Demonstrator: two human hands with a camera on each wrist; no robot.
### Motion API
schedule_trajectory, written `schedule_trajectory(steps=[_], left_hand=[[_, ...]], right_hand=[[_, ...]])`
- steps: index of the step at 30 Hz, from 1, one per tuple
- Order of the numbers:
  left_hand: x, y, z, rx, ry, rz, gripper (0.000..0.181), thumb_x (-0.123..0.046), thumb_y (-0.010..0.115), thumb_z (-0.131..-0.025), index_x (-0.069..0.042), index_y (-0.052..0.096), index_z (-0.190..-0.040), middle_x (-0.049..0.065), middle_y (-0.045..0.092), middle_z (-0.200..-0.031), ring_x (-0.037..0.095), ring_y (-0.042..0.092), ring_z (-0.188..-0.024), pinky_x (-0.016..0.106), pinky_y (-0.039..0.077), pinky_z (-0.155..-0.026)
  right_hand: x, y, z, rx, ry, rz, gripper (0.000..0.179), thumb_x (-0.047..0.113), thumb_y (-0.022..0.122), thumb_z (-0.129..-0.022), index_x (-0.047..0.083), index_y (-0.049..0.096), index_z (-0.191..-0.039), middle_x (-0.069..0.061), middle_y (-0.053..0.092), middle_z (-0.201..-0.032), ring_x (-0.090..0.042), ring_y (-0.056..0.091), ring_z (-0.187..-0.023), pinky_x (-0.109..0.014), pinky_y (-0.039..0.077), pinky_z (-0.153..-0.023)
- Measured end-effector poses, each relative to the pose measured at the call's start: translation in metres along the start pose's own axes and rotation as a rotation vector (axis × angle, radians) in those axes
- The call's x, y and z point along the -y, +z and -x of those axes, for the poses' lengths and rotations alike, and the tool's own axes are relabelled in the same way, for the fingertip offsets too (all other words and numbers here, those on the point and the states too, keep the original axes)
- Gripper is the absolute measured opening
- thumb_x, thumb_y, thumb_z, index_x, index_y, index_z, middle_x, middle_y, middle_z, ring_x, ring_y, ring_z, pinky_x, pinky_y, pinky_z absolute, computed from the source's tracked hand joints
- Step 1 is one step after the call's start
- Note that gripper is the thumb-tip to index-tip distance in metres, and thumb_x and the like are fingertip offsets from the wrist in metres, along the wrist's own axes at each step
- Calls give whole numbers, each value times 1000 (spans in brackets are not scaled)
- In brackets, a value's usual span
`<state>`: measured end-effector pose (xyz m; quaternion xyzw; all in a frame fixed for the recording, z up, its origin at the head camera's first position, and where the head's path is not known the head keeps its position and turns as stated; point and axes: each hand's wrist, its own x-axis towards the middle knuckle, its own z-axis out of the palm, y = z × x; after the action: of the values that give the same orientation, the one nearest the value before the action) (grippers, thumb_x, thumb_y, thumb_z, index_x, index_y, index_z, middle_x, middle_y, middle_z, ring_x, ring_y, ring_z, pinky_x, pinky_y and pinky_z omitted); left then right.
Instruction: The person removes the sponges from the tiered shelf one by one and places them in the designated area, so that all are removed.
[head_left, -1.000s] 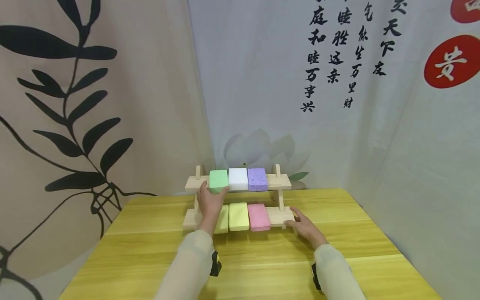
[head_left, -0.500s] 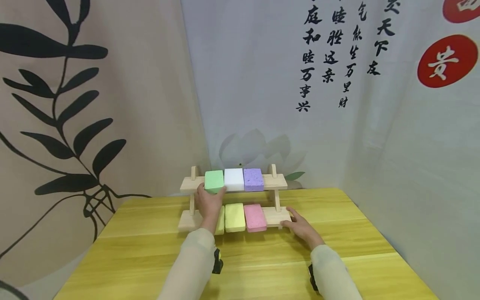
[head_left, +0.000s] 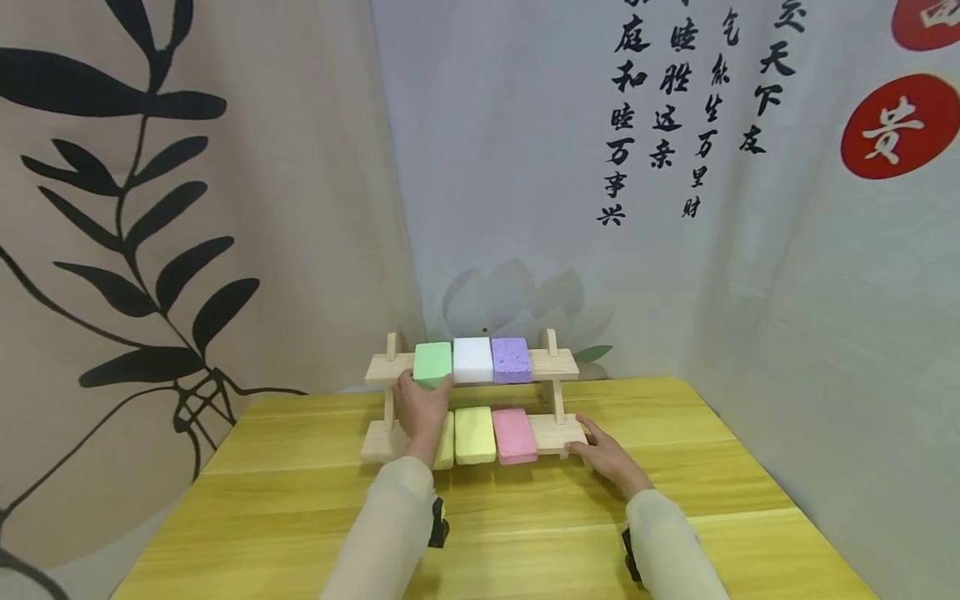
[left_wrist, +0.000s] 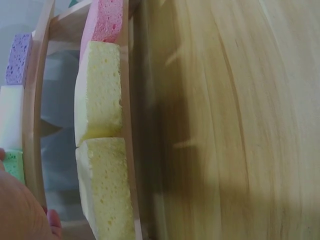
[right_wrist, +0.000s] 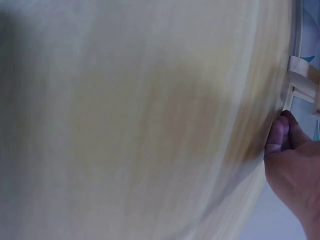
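Note:
In the head view my left hand (head_left: 422,408) grips the front of a green sponge (head_left: 432,364) at the left of the upper shelf, thumb near its right corner. A white sponge (head_left: 473,359) and a purple sponge (head_left: 512,360) sit beside it. On the lower shelf lie two yellow sponges (head_left: 475,435) and a pink sponge (head_left: 514,435); my left arm partly covers the left yellow one. My right hand (head_left: 611,460) holds the right end of the wooden rack (head_left: 555,433), thumb at its front edge. The left wrist view shows fingers (left_wrist: 54,220) below the upper shelf.
The two-tier rack stands toward the back of a yellow wood-grain table (head_left: 540,533). Behind it hangs a printed curtain (head_left: 510,167) with a plant and lettering. Another pale curtain (head_left: 840,317) runs along the right side.
The green sponge has come very slightly forward against the white one. Both hands keep their places at the rack. The head view has shifted a little.

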<state>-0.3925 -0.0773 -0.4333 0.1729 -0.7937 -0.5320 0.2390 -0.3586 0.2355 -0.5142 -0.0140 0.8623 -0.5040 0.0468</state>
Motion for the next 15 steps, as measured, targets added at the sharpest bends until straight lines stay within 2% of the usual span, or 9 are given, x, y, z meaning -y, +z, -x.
schedule_trajectory(steps=[6,15], left_hand=[[5,-6,-1,-10,20,-9,75,-41,78,-79,-2,46,-135,17,51,-121,34,52,-103,50,46,-80],[10,-22,-5,-15,47,29,73,-40,77,-79,-3,46,-135,15,50,-121,32,53,-101,48,45,-79]], right_hand=[[-1,-1,-2,21,19,-22,80,37,65,-95,12,22,-158,-36,31,-150,-47,39,-135,-59,36,-106],[1,-2,-3,37,25,-14,83,38,66,-94,12,21,-158,-36,32,-150,-48,38,-135,-60,34,-107]])
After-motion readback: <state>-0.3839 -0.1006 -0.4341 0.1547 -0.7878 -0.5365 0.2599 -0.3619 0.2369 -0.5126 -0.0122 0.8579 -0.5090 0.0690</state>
